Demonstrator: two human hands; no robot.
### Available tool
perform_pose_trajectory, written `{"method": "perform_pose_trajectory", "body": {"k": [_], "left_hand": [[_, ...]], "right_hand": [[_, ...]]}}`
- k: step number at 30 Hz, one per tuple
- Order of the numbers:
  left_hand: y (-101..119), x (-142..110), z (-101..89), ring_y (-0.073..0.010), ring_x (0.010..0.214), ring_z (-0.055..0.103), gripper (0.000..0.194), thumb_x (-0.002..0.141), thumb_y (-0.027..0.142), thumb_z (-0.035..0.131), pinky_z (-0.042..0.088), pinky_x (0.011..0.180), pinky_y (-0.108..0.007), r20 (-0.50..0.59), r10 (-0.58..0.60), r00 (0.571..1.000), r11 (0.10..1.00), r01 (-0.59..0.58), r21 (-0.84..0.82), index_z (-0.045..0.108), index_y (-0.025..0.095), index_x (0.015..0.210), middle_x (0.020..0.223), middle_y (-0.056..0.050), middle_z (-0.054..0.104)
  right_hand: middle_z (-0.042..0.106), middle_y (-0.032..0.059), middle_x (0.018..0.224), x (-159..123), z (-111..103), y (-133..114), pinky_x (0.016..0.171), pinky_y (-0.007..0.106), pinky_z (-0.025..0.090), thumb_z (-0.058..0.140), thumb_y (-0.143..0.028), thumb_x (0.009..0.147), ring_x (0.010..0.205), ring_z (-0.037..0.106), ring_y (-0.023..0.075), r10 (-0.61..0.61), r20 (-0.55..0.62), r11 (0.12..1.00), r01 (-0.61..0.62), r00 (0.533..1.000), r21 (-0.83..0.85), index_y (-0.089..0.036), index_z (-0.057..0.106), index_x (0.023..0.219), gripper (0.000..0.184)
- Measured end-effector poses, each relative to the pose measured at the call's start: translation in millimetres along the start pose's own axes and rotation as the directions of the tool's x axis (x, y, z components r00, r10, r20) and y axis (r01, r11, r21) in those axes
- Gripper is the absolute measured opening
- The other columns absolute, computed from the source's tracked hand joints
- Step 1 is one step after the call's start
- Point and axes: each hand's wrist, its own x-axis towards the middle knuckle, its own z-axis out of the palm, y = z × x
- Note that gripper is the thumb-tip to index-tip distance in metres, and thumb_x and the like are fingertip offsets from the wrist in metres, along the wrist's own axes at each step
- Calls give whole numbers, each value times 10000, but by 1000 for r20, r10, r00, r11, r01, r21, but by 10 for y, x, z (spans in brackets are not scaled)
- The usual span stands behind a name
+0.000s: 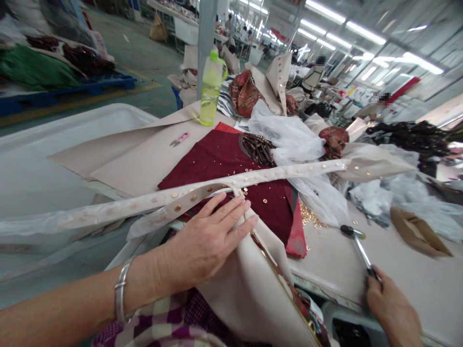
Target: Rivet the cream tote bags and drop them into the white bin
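Note:
My left hand point(206, 236) lies flat with fingers stretched over the top of a cream bag point(249, 289), which has a zip and patterned lining and rests over my lap. Just beyond the fingertips runs a long cream strap point(289, 171) with gold studs, wrapped in clear film. A shorter studded end point(173, 207) lies beneath it. Both cross a dark red fabric pad point(210, 156) with loose gold studs on it. My right hand point(392, 306) is closed around the handle of a hammer point(361, 250), its head over the table at the right.
Small gold pieces point(311, 217) are heaped beside the pad. Pink thread snips point(181, 139) and a yellow-green bottle point(210, 91) are farther back. Plastic bags point(285, 132) and a brown piece point(419, 231) lie to the right. A white bin point(72, 140) is at left.

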Motion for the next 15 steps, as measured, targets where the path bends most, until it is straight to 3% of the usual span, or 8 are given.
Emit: {"method": "perform_pose_trajectory", "body": {"k": [2, 5, 9, 12, 15], "left_hand": [[-70, 99, -96, -309, 1503, 263, 674, 912, 305, 600, 105, 1256, -531, 79, -10, 997, 1000, 10, 5, 366, 139, 1522, 1573, -167, 379], [-154, 235, -199, -318, 1453, 325, 825, 832, 449, 722, 99, 1255, -535, 141, 18, 990, 998, -27, 57, 376, 135, 1511, 1508, -167, 455], [-174, 298, -232, -291, 1160, 525, 758, 723, 474, 813, 143, 1254, -519, 195, 66, 979, 990, -89, 112, 556, 97, 1329, 1156, -111, 623], [-156, 225, -215, -272, 1033, 544, 585, 639, 525, 881, 217, 1228, -518, 261, 64, 963, 991, -92, 97, 664, 144, 1025, 1008, -71, 605], [-133, 97, -227, -310, 1128, 531, 645, 572, 615, 905, 275, 1191, -528, 286, 42, 957, 995, -66, 75, 658, 185, 985, 1107, -106, 604]], "right_hand": [[630, 253, 1285, -72, 22, -60, 1064, 532, 456, 279, -480, 881, 1217, 593, 426, -71, -28, 997, 71, 997, 3, -64, 548, 1430, 740], [635, 239, 1273, -269, -19, -182, 1113, 546, 420, 336, -526, 836, 1240, 567, 424, -160, -199, 980, 180, 967, 85, -56, 614, 1350, 750], [638, 174, 1294, -660, -126, -376, 1025, 546, 492, 414, -606, 821, 1129, 636, 391, -223, -419, 924, 328, 880, 196, -143, 642, 1304, 707], [655, 106, 1305, -851, -97, -439, 768, 452, 580, 449, -638, 836, 959, 701, 324, -287, -412, 875, 412, 865, 256, -224, 648, 1291, 647], [695, 83, 1256, -874, 81, -440, 633, 383, 594, 534, -659, 808, 961, 714, 318, -422, -333, 769, 527, 843, 361, -242, 687, 1228, 611]]}}
